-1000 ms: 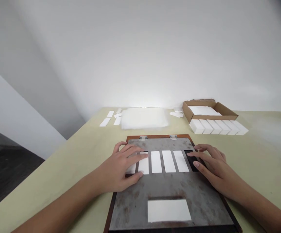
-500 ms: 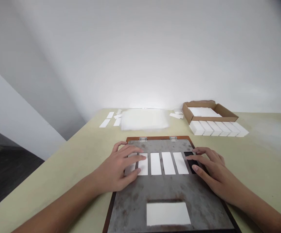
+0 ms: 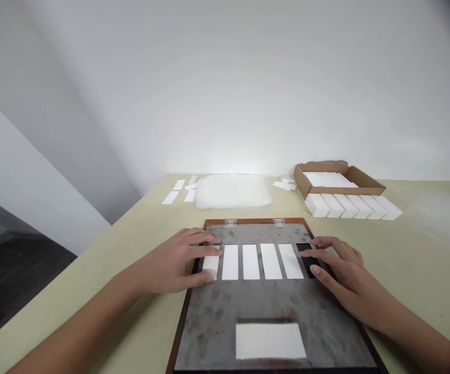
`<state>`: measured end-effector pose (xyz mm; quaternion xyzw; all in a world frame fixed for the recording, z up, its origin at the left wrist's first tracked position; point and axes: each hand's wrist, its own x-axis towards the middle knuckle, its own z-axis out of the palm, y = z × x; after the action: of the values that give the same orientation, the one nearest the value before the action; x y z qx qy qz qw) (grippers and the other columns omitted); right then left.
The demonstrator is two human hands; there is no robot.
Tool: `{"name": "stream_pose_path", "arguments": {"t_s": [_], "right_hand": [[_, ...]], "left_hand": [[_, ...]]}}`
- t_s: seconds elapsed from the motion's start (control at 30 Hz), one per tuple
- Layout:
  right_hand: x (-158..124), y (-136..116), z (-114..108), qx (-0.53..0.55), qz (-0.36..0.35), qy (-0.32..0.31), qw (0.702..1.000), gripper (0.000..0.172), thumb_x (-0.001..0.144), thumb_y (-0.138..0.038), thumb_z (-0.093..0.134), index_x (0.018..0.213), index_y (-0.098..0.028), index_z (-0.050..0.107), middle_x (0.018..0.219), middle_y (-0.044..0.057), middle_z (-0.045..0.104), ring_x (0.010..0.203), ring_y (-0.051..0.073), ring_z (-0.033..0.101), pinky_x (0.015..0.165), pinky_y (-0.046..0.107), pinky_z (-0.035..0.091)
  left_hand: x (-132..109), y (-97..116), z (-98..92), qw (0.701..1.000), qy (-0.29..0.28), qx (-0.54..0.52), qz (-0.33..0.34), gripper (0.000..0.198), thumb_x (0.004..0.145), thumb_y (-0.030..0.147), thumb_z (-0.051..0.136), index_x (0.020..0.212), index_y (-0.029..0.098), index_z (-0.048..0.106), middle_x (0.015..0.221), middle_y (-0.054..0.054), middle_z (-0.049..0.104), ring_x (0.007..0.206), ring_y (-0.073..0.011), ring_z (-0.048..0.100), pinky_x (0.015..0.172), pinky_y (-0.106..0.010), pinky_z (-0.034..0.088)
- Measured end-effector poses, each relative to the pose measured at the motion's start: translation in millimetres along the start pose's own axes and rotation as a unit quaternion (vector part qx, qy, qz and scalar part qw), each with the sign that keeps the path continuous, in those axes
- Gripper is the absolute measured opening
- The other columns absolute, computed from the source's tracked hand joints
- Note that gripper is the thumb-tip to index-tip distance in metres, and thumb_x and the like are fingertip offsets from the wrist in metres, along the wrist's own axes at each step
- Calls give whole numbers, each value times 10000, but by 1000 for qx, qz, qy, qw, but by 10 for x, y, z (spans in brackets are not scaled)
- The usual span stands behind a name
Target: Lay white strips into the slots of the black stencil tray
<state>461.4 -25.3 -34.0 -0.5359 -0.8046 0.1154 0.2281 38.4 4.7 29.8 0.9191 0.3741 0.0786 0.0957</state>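
Note:
A hinged board with a grey metal plate (image 3: pixel 263 300) lies in front of me. Along its upper part runs a row of rectangular slots, most showing white card, such as the white card (image 3: pixel 230 262) second from the left. The rightmost slot (image 3: pixel 305 251) looks black. My left hand (image 3: pixel 181 259) rests with fingers apart over the leftmost white card (image 3: pixel 211 265), covering part of it. My right hand (image 3: pixel 343 270) has its fingers spread at the black slot and the plate's right edge. A larger white rectangle (image 3: pixel 270 341) shows in the plate's near opening.
Behind the board lies a bright white stack or sheet (image 3: pixel 232 192), blurred. White strips (image 3: pixel 171 197) lie left of it. At the back right, a cardboard box (image 3: pixel 345 190) holds white cards, with several white card stacks (image 3: pixel 351 206) in front. A wall stands behind the table (image 3: pixel 139 234).
My left hand has moved left, from the second white card to the leftmost one, uncovering the second. My right hand has stayed nearly still. The view has shifted slightly.

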Motion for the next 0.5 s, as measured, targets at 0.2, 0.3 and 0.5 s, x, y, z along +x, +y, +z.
{"name": "stream_pose_path", "arguments": {"t_s": [0.2, 0.3, 0.5], "right_hand": [[-3, 23, 9, 5, 3, -4, 1000, 335, 1048, -516, 459, 1299, -442, 670, 1435, 62, 532, 1439, 339, 438, 1174, 646, 338], [2, 10, 7, 14, 4, -9, 1000, 335, 1055, -512, 453, 1304, -432, 663, 1440, 67, 519, 1452, 327, 411, 1185, 643, 309], [25, -68, -11, 28, -2, -2, 1000, 334, 1060, -508, 452, 1278, -391, 676, 1432, 87, 518, 1442, 322, 407, 1187, 635, 290]], "left_hand": [[-4, -29, 18, 1000, 15, 1, -14, 405, 978, 462, 673, 1365, 350, 638, 1397, -31, 641, 1310, -273, 560, 1114, -450, 468], [-16, -32, 19, 1000, 26, -2, -11, 390, 986, 430, 662, 1367, 350, 638, 1411, -37, 629, 1310, -278, 559, 1102, -446, 477], [164, 322, 51, 998, 52, 14, 44, 478, 1034, 405, 593, 1505, 373, 516, 1596, -7, 495, 1466, -294, 435, 1195, -495, 396]]}}
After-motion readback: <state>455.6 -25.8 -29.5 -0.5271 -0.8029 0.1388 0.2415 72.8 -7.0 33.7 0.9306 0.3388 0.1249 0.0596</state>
